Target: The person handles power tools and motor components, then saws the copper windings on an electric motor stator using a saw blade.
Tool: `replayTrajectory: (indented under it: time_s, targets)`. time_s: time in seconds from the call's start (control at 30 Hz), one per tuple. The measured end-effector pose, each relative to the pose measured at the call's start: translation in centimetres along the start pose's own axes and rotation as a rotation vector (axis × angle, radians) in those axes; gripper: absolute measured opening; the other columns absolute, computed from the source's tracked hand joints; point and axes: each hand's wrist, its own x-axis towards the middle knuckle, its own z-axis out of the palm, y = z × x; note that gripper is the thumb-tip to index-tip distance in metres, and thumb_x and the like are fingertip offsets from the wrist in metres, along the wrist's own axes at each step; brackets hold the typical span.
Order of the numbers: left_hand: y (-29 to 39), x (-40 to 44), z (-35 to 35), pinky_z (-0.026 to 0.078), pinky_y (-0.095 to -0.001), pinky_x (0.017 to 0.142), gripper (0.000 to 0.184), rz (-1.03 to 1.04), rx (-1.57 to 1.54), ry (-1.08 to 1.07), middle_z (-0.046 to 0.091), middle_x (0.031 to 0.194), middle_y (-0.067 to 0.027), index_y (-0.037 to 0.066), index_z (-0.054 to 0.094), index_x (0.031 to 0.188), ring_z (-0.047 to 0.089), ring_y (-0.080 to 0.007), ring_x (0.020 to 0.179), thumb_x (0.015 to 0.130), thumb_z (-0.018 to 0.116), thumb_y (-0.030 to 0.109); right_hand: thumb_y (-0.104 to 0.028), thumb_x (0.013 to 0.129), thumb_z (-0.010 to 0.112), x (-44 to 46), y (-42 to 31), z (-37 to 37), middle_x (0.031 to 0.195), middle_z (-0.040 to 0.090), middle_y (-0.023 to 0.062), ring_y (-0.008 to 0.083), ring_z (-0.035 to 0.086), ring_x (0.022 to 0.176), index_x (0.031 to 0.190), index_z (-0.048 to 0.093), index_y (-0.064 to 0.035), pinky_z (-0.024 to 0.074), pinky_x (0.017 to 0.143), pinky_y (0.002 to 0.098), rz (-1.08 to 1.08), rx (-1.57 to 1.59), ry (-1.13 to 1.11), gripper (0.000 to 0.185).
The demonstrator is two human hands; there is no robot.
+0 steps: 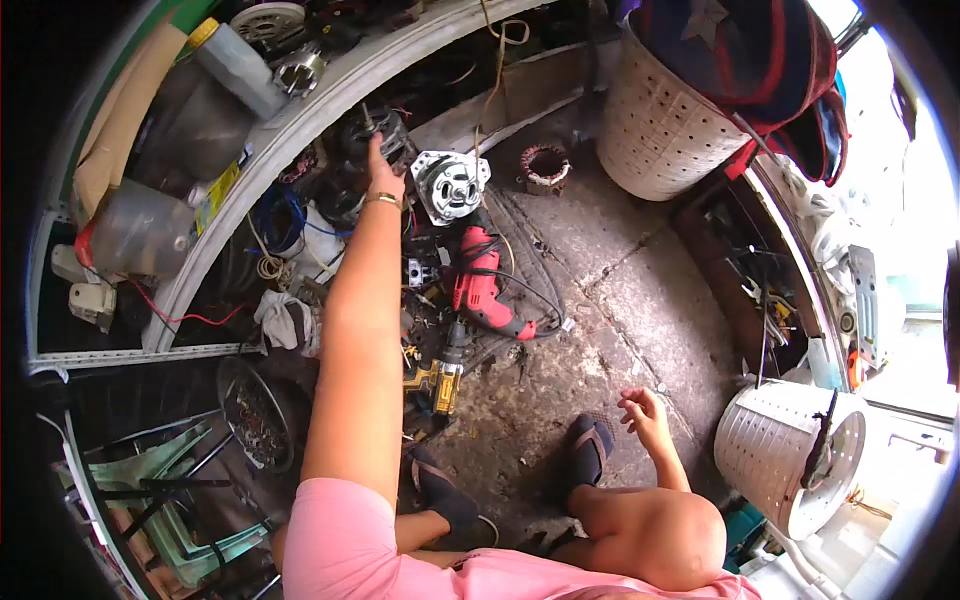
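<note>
My left hand (pixel 386 180), a bracelet at its wrist, reaches far forward and grips a dark electric motor (pixel 385 135) with an upright shaft. The thumb lies against the motor near the shaft; the other fingers are mostly hidden. Just right of that hand is a silver motor with a round-holed end cover (pixel 450 187). Above the floor by my right knee hangs my right hand (pixel 645 415), empty, its fingers loosely bent and apart. A red corded drill (pixel 480 285) lies between my arm and the open floor, with a yellow-black cordless drill (pixel 437 385) nearer my feet.
A copper-wound stator (pixel 544 165) stands on the stained concrete floor (pixel 640 300). White perforated washer drums stand at the back (pixel 655 120) and at the right (pixel 780 450). A dark bowl of small parts (pixel 258 415) is at the left, near a shelf edge (pixel 290 120).
</note>
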Motion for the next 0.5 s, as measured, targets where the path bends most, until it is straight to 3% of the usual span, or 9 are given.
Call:
replayTrajectory:
  time_s: [0.13,0.23,0.33,0.47,0.5]
  targets:
    - [0.9,-2.3,-0.9,0.047,-0.0425,0.085,0.052,-0.033,0.086,0.086,0.062,0.107,-0.0062,0.016,0.060,0.108,0.057,-0.0257,0.100,0.070,0.075,0.048,-0.012,0.092,0.056,-0.4,0.4,-0.7,0.094,0.066,0.0041,0.0096,0.059,0.066,0.110,0.057,-0.0075,0.0455,0.051,0.0234,0.003,-0.028,0.013,0.018]
    - [1.2,-2.3,-1.7,0.047,-0.0414,0.077,0.051,-0.032,0.084,-0.008,0.062,0.110,-0.0053,0.017,0.060,0.111,0.057,-0.0252,0.100,0.073,0.073,0.048,-0.012,0.092,0.056,-0.2,1.3,-1.3,0.093,0.066,0.0038,0.0095,0.059,0.066,0.109,0.057,-0.0076,0.0453,0.050,0.0234,0.022,-0.026,0.018,0.018]
    - [0.8,-1.7,-1.0,0.045,-0.0404,0.071,0.049,-0.027,0.054,0.046,0.061,0.112,-0.0045,0.017,0.059,0.112,0.056,-0.0247,0.099,0.077,0.070,0.048,-0.012,0.092,0.057,-0.6,2.0,-1.4,0.093,0.066,0.0034,0.0096,0.059,0.066,0.108,0.057,-0.0077,0.0447,0.050,0.0231,0.022,-0.035,0.026,0.017]
    - [1.6,-2.8,-0.6,0.041,-0.0471,0.095,0.064,-0.108,0.143,-0.021,0.056,0.129,-0.0058,0.018,0.052,0.129,0.051,-0.0257,0.118,0.079,0.068,0.055,-0.012,0.092,0.058,-0.5,1.9,-1.0,0.090,0.066,0.0026,0.0094,0.058,0.064,0.108,0.058,-0.0076,0.0447,0.050,0.0232,-0.006,-0.048,0.041,0.016]
    - [1.9,-3.2,-1.3,0.027,-0.0498,0.110,0.081,-0.176,0.185,-0.089,0.042,0.144,-0.0074,0.014,0.045,0.139,0.040,-0.0279,0.131,0.077,0.069,0.060,-0.012,0.092,0.058,-0.5,1.9,-0.9,0.089,0.065,0.0022,0.0093,0.058,0.064,0.107,0.059,-0.0075,0.0448,0.051,0.0232,-0.008,-0.052,0.040,0.016]
